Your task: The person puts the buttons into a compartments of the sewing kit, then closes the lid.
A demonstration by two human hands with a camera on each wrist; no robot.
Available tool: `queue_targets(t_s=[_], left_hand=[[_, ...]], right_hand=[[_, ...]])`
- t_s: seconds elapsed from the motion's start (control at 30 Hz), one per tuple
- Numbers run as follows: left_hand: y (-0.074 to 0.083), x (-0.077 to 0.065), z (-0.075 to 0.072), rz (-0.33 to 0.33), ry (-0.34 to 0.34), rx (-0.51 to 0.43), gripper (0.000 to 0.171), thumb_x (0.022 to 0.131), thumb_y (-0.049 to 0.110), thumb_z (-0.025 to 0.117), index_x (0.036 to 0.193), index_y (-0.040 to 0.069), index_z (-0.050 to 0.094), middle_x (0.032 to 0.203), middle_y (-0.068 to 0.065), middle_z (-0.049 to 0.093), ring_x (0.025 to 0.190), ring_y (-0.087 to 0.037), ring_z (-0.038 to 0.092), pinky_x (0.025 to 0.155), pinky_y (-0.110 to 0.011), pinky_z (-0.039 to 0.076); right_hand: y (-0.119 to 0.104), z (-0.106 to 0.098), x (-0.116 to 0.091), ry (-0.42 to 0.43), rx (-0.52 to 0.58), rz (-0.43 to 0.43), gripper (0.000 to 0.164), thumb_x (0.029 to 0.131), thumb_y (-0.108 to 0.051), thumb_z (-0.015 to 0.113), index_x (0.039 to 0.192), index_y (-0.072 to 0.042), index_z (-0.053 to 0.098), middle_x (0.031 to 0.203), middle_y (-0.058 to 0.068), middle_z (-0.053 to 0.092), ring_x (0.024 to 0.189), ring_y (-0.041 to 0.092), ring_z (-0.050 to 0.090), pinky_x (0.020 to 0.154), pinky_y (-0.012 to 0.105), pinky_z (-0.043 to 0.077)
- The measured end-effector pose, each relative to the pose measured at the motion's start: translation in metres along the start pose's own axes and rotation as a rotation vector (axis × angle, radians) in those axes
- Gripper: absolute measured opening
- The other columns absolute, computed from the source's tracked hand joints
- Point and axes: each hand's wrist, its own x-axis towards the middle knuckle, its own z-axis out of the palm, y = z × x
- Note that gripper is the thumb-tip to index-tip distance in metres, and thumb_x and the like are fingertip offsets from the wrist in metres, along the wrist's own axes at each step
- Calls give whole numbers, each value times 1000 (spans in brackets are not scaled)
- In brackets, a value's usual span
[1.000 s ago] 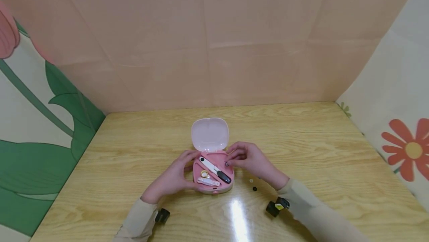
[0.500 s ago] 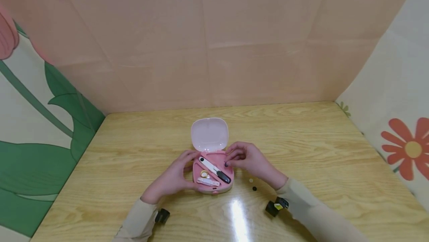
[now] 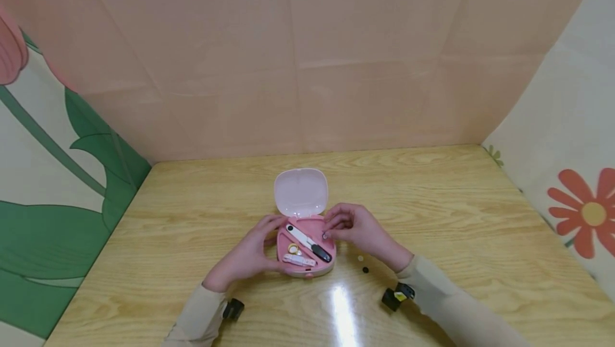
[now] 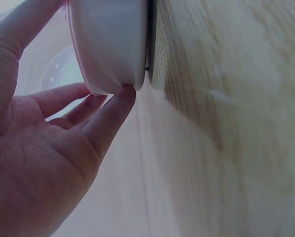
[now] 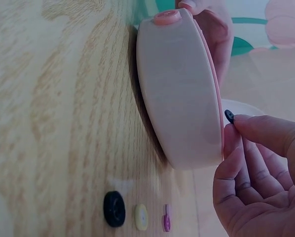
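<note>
An open pink box (image 3: 314, 225) sits on the table, its pale lid (image 3: 301, 193) tipped back. My left hand (image 3: 247, 253) grips the box's left side, thumb at the front corner and fingers at the back. Over the right compartment, my right hand (image 3: 355, 227) pinches a small dark button (image 5: 229, 116) between thumb and forefinger. Across the tray lies a slim white tool with a black end (image 3: 307, 243). To its left are a yellow-rimmed round piece (image 3: 293, 249) and a white-and-pink narrow piece (image 3: 299, 260).
Beside the box's right side, a black button (image 5: 114, 209), a pale yellow button (image 5: 141, 217) and a small purple piece (image 5: 167, 219) lie on the wooden table (image 3: 432, 197). A plain pinkish backdrop (image 3: 298, 69) rises behind the table's far edge.
The button tilts slightly in my right fingertips. Both hands and the box otherwise stay in place.
</note>
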Motion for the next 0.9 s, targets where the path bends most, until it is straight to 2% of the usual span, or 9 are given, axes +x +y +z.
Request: queue_targets(t_s=[0.27,0.6,0.9], left_hand=[[0,1,0,-16,-6,25,97,65,40,87,146,17,39,140,7,38,130,-12,37,108,-31,35],[-1,1,0,-5,-1,29,98,64,42,87,146,16,40,139,8,39,130,-12,37,110,-33,33],[-1,1,0,-25,-3,19,99,63,41,88,146,17,39,139,9,38,130,-13,38,110,-35,32]], right_hand=[[0,0,-1,1,-2,-1,24,82,3,71,104,7,62,91,15,68,85,29,66,69,28,57],[1,0,-1,19,-19,-15,24,82,1,73,103,6,62,91,14,68,83,27,66,67,25,56],[0,-1,-2,12,-23,-9,22,84,3,70,104,6,62,93,14,68,87,28,66,72,26,57]])
